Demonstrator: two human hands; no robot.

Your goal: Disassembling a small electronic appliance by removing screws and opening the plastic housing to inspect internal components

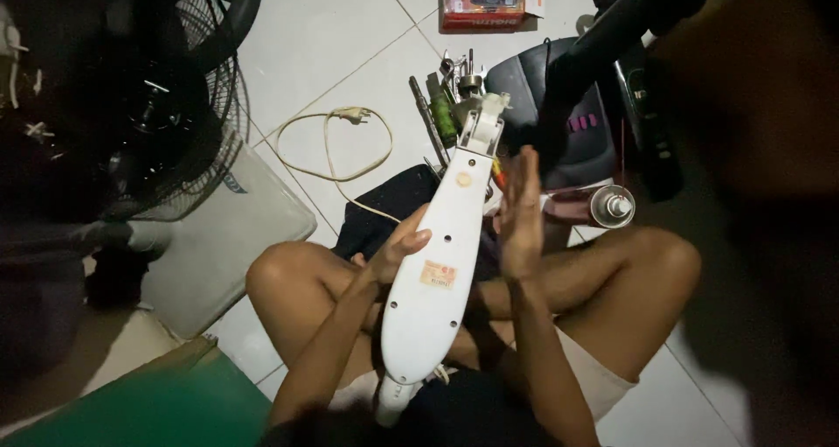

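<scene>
Sitting cross-legged on the tiled floor, the person propped a long white fan housing upright across the lap; the left hand gripped its side, fingers curled round it; the right hand lay flat beside it, fingers straight and pressed together; a spray can and loose tools lay nearby.

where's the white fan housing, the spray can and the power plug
white fan housing (437, 263): head view, middle of its long back face
spray can (610, 206): head view, its metal top
power plug (352, 114): head view, plug body at the cord's end
</scene>
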